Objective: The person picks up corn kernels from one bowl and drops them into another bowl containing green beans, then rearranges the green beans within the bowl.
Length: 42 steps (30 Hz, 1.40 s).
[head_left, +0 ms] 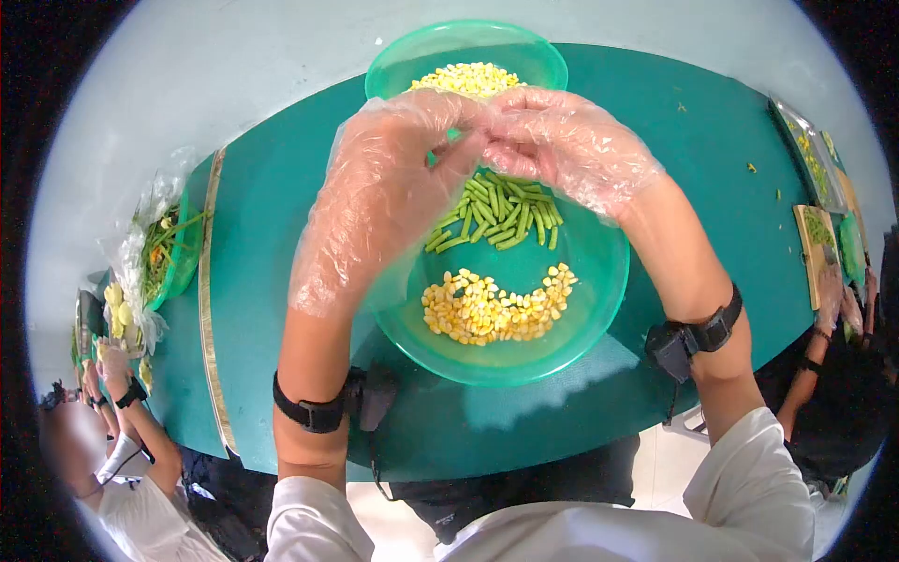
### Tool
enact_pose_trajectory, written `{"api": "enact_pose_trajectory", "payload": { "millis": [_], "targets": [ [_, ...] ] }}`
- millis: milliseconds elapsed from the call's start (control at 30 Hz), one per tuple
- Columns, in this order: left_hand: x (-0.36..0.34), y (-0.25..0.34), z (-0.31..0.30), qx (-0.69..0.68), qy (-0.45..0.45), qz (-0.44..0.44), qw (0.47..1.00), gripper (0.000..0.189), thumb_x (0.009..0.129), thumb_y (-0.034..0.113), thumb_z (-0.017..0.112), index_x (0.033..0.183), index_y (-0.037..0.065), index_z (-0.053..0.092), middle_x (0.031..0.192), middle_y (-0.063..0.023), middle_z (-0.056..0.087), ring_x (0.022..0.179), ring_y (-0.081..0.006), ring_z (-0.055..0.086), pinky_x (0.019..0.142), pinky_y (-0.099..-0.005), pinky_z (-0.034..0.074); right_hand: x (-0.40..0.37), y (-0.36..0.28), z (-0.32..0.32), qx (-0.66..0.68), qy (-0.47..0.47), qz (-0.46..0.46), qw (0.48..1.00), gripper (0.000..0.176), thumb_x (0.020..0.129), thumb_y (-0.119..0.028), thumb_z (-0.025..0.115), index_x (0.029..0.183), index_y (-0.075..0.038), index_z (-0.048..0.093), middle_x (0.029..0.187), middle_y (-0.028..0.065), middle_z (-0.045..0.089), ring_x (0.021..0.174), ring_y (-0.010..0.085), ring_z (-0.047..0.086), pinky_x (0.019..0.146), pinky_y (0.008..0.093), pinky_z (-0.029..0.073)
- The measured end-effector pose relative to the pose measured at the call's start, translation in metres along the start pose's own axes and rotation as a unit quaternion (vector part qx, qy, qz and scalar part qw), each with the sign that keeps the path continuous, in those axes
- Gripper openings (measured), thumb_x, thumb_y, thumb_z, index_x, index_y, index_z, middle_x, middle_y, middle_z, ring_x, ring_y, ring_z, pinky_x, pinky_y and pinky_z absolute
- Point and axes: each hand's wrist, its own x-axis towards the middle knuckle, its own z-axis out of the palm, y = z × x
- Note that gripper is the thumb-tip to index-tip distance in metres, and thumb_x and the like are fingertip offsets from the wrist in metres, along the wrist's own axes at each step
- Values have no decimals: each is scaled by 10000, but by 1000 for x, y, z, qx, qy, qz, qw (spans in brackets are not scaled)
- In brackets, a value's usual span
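The left hand [370, 178] and right hand [581, 140], in clear gloves, meet fingers-curled above the bowl [601, 258] (whether either grips anything, I cannot tell). Near the green table's [721, 197] near edge, it holds corn kernels [496, 320] and cut beans [506, 214], long axes variously angled. Pale floor [670, 468] shows beyond.

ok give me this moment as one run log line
left hand, right hand: gloved, fingers together, held item unclear | near bowl: cut green beans, corn kernels | far bowl: more kernels
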Motion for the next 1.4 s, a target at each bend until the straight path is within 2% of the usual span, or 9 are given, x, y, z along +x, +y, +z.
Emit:
{"api": "enact_pose_trajectory", "payload": {
  "millis": [233, 333, 433, 633, 833, 933, 1033, 1133, 1400],
  "targets": [
    [-1, 4, 1, -2, -23, -3, 1000, 239, 903, 80, 701, 1139, 81, 734, 970, -85, 721, 677, -166, 575, 633, -299, 491, 2, -2, -6, 9, -5, -8, 1000, 198, 962, -54, 658, 1113, 71, 636, 1067, 135, 653, 991, 216, 678, 905, 284, 591],
    [-1, 9, 0, -31, -12, -23, 999, 214, 899, 100, 712, 1109, 65, 736, 945, -94, 721, 688, -163, 592, 640, -311, 497, 8, 3, -17, 125, -4, -7, 992, 225, 973, -49, 642, 1156, 79, 615, 1084, 144, 646, 1010, 229, 672, 916, 289, 590],
    [-2, 12, -7, -20, -123, -67, 990, 181, 911, 144, 699, 1058, 44, 732, 928, -112, 725, 685, -218, 605, 650, -339, 506, 13, 4, -17, 140, 57, -57, 987, 334, 1016, -98, 609, 1260, 125, 556, 1215, 189, 620, 1131, 242, 640, 982, 297, 573],
    [-27, -1, 4, 4, -328, -73, 942, 184, 916, 187, 654, 1014, 57, 740, 975, -142, 738, 836, -363, 680, 782, -421, 544, 11, -6, -20, 200, 133, -55, 969, 485, 1048, -59, 498, 1431, 185, 326, 1478, 345, 412, 1361, 418, 488, 1165, 453, 456],
    [-42, -4, 16, 58, -342, -72, 935, 179, 844, 138, 693, 1003, 94, 762, 997, -146, 730, 1026, -332, 670, 910, -445, 516, 10, -14, -15, 201, 152, -51, 966, 625, 1036, -82, 505, 1495, 186, 176, 1532, 373, 303, 1410, 462, 411, 1208, 488, 388],
    [-49, -10, 29, 26, -316, -45, 947, 190, 797, 99, 707, 980, 83, 758, 965, -153, 731, 983, -347, 682, 879, -447, 527, 7, -17, -10, 198, 156, -49, 966, 686, 1014, -96, 543, 1509, 174, 152, 1554, 372, 264, 1419, 464, 401, 1206, 488, 387],
    [-48, -7, 35, 49, -323, -76, 942, 182, 771, 75, 691, 943, 81, 748, 924, -170, 726, 933, -369, 687, 845, -465, 530, 5, -14, -20, 194, 57, -56, 978, 712, 989, -96, 573, 1513, 159, 163, 1563, 364, 255, 1428, 459, 392, 1211, 481, 381],
    [-47, -2, 36, 66, -320, -78, 942, 150, 759, 59, 667, 894, 75, 730, 887, -190, 713, 892, -394, 686, 813, -485, 526, 4, -14, -18, 181, 49, -56, 981, 697, 978, -84, 576, 1511, 148, 191, 1563, 359, 267, 1428, 457, 396, 1220, 472, 368],
    [-49, 0, 41, 100, -342, -57, 933, 108, 782, 89, 636, 846, 40, 709, 837, -221, 692, 837, -423, 683, 772, -508, 534, 4, -10, -15, 170, 57, -54, 982, 503, 1007, -127, 572, 1404, 142, 419, 1440, 307, 474, 1273, 417, 561, 1059, 415, 530]
  ]
}}
